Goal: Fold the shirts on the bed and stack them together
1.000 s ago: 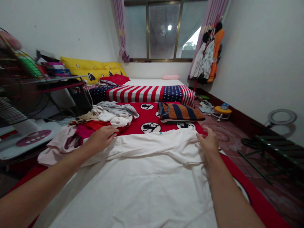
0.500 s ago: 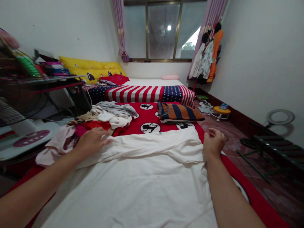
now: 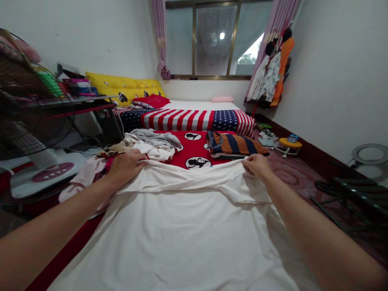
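A large white garment [image 3: 188,234], probably a shirt, is spread in front of me with its far part folded over toward me. My left hand [image 3: 127,165] pinches its far left corner. At the far right corner my right hand [image 3: 256,165] grips the cloth between thumb and fingers. The far edge is pulled taut and slightly raised between both hands. Beneath lies a red cloth [image 3: 169,161] with black-and-white round prints. Just beyond my left hand is a heap of loose clothes [image 3: 154,145]; past my right hand lies a folded orange-and-navy striped garment [image 3: 236,143].
At the left stand a fan [image 3: 45,161] and a desk [image 3: 91,101]. A bed with a striped, starred cover [image 3: 182,119] is at the back. On the right are a yellow stool [image 3: 289,142], a dark green folding chair [image 3: 360,198] and a ring light [image 3: 370,157].
Both hands have closed on the far corners of the white garment. My right hand moved inward and slightly up, and the far edge has been lifted and stretched. The view shifted a little left.
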### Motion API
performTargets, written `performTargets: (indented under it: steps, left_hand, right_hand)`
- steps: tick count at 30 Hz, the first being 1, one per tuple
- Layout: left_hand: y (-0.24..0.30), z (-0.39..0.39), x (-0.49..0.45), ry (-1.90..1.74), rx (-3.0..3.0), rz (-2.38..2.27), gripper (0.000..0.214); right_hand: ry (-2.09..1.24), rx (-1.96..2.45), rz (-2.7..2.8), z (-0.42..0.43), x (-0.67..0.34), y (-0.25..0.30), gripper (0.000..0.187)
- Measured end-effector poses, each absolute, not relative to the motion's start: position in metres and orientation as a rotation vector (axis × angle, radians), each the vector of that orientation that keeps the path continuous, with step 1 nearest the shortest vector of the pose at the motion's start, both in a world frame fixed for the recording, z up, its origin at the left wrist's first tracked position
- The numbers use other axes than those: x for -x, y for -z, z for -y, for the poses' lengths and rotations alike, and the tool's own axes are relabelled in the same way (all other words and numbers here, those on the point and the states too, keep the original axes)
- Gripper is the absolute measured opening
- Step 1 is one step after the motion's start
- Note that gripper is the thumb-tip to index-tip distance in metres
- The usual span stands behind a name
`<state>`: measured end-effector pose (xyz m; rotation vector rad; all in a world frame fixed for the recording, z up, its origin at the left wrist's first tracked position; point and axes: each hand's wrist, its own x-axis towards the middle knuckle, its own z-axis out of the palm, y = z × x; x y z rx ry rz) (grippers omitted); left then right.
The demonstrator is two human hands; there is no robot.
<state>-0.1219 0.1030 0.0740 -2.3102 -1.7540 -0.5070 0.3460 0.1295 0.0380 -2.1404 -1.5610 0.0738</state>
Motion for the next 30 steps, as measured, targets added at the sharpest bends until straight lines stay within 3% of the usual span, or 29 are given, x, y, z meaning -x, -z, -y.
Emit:
performTargets:
  steps: [4,9,15,21,26,30]
  left_hand:
    - [-0.089,-0.127,0.115,0.442,2.133,1.677,0.031]
    - [-0.086,-0.133,0.084,0.520,2.089,1.554,0.040]
    - [-0.029,-0.095,0.012,0.593,2.582,1.218,0.047]
    - [0.028,-0.089,-0.013,0.439,2.701,1.482,0.065]
    - [0.038,-0.090,-0.009,0.494,2.669,1.492,0.064]
    - [0.034,-0.089,-0.009,0.484,2.689,1.481,0.064]
  right_hand:
    - [0.039,1.960,1.379,-0.147,-0.348,-0.047,0.021]
    - [-0.039,1.825,1.389,-0.141,-0.349,-0.033,0.054]
    - [0.169,1.653,1.635,-0.096,-0.368,-0.008,0.047]
    - [0.012,2.034,1.952,-0.073,-0.399,0.007,0.038]
    - [0.243,1.869,1.936,-0.082,-0.381,0.005,0.047]
    - [0.202,1.872,2.167,-0.085,-0.360,0.020,0.048]
